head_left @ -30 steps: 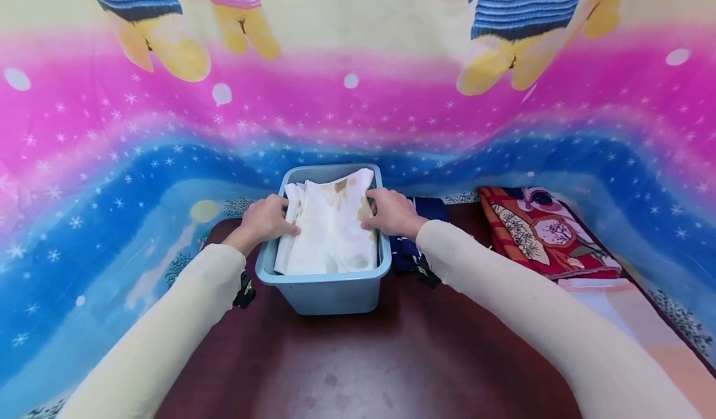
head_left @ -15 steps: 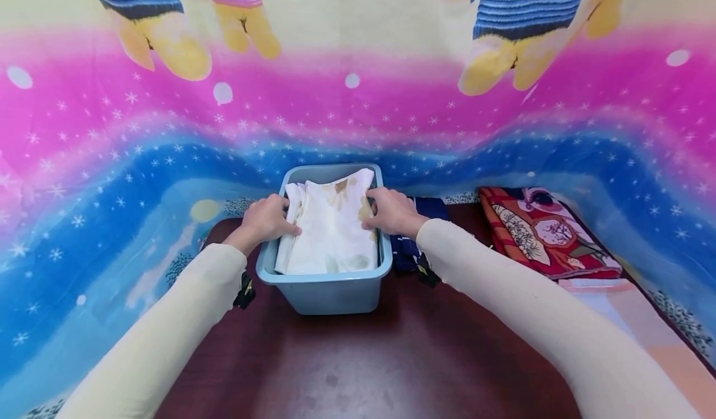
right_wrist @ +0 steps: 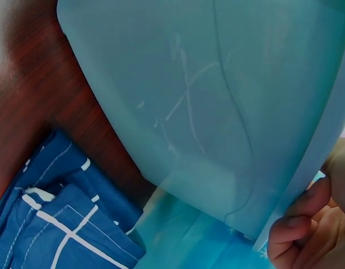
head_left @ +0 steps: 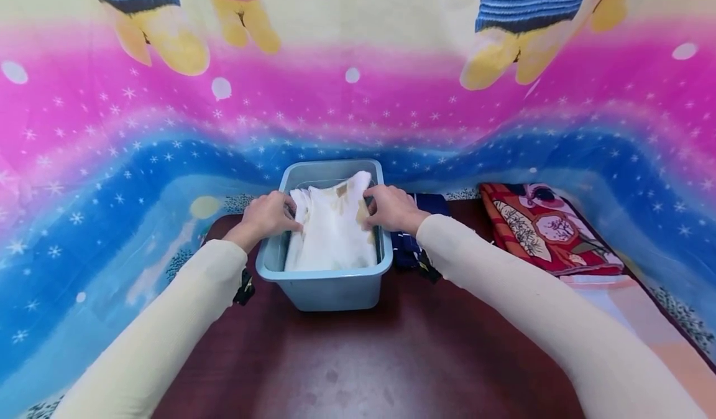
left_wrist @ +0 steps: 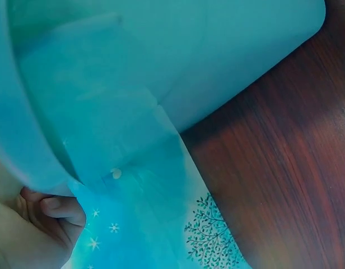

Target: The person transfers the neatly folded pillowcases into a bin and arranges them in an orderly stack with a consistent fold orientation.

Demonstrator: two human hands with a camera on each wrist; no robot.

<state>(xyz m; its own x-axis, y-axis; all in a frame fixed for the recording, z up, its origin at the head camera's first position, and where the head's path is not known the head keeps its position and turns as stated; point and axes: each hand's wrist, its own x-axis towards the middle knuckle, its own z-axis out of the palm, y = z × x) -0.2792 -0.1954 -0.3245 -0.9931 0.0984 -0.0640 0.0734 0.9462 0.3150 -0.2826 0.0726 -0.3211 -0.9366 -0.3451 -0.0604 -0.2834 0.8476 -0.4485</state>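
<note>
A folded white cloth (head_left: 332,232) with a faded floral print lies inside a light blue plastic bin (head_left: 330,291). My left hand (head_left: 265,217) pinches its left side, the thumb inside the bin and against the fabric. At the opposite side, my right hand (head_left: 394,211) grips the cloth's right edge near the bin rim. Both wrist views mostly show the bin's outer walls. There, part of the left hand (left_wrist: 41,224) and the curled fingers (right_wrist: 295,224) of the right appear below the rim, with the cloth's held edges hidden.
Navy cloth with white lines (right_wrist: 77,218) lies right of the bin. Farther right are a folded red patterned cloth (head_left: 550,229) and a pale pink and grey cloth (head_left: 643,319). A printed curtain (head_left: 358,108) backs the dark wooden table (head_left: 335,369).
The white cloth has sunk slightly into the bin and bunched inward, its top now more wrinkled. Both hands have stayed at its sides. The view has tilted down slightly.
</note>
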